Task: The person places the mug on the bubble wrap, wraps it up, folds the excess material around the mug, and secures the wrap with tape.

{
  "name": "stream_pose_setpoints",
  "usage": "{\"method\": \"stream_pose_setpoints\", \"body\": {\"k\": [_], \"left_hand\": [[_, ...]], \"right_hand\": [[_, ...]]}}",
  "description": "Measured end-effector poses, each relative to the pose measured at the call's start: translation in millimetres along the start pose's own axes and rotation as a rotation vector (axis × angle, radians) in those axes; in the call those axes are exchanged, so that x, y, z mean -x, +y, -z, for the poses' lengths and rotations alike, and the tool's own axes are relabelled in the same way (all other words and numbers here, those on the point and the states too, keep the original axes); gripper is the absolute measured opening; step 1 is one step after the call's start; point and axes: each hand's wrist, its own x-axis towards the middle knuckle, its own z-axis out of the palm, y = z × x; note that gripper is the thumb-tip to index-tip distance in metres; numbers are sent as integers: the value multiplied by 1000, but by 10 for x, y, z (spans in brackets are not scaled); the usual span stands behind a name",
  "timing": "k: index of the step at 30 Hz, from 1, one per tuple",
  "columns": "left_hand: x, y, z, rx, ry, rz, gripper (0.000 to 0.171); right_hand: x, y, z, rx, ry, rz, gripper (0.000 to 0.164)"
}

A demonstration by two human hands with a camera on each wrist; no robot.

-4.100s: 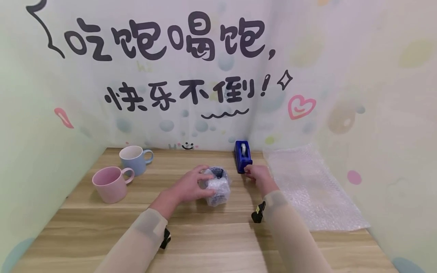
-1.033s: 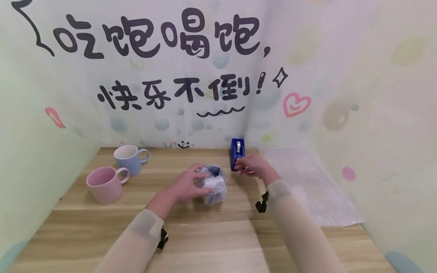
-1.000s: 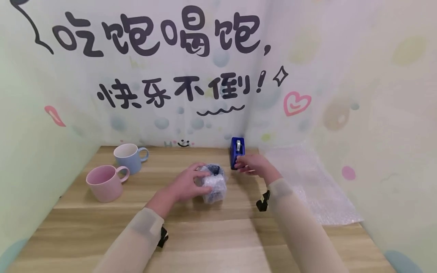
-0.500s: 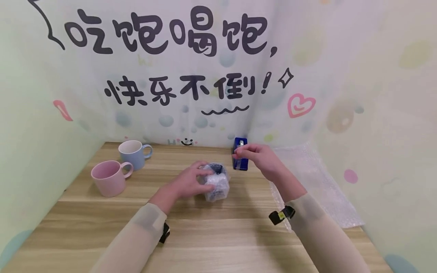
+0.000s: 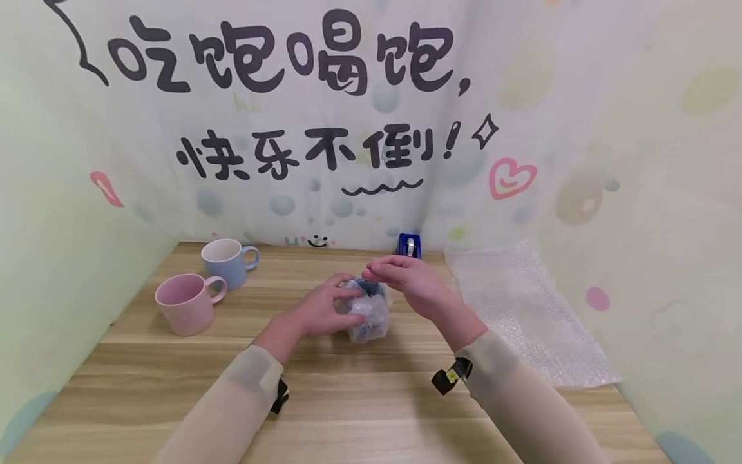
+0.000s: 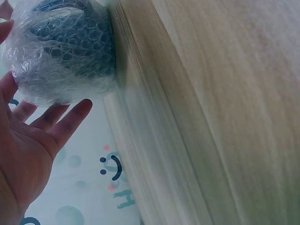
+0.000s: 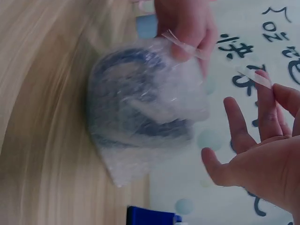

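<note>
A dark blue cup wrapped in bubble wrap point(image 5: 371, 319) stands on the table. My left hand point(image 5: 319, 312) holds it from the left, thumb at the near side and fingers round the far side; the left wrist view shows the wrapped cup point(image 6: 70, 51) against the fingers. Above and to the right of the cup, my right hand point(image 5: 414, 283) pinches a short strip of clear tape point(image 7: 255, 78) between thumb and index finger, the other fingers spread. Behind that hand, the blue tape dispenser point(image 5: 409, 243) is partly hidden.
To the left stand a pink mug point(image 5: 184, 310) and a light blue mug point(image 5: 226, 265), handles to the right. A flat sheet of bubble wrap point(image 5: 522, 316) lies along the right side of the wooden table point(image 5: 348, 412). A printed curtain point(image 5: 278, 212) hangs behind.
My right hand has come away from the tape dispenser with a strip of tape and moved left, over to the wrapped cup. The left hand keeps its hold in place.
</note>
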Motion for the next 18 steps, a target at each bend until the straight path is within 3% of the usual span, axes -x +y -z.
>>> {"method": "stream_pose_setpoints", "body": {"k": [11,18], "left_hand": [[-3,24,-6,-20,8,0,65],[-30,60,-48,-15,41,30,77]], "right_hand": [[-264,176,1,5,68,-6,28],[-350,214,-41,6,105,-7,30]]}}
